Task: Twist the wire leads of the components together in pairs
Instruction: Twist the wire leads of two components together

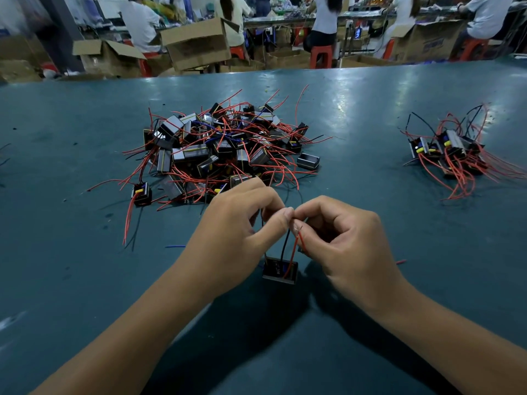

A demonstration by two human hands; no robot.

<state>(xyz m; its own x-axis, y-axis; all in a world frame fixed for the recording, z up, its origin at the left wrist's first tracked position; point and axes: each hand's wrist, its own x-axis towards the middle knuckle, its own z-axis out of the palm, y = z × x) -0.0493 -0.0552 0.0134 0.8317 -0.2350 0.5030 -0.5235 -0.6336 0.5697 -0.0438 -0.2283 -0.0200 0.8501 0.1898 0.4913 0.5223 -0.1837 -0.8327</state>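
Between two hands (236, 223) (345, 238), one component (280, 270) hangs by two leads (288, 246).

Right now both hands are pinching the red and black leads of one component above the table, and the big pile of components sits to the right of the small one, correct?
Not quite. The head view shows the big pile to the left of the small one. The rest holds: the left hand and right hand pinch the leads of one component above the table.

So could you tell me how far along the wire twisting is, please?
Done, it seems: the small pile at right. In hand: the left hand and right hand pinch one part's leads. Left: the big pile, so most remains.
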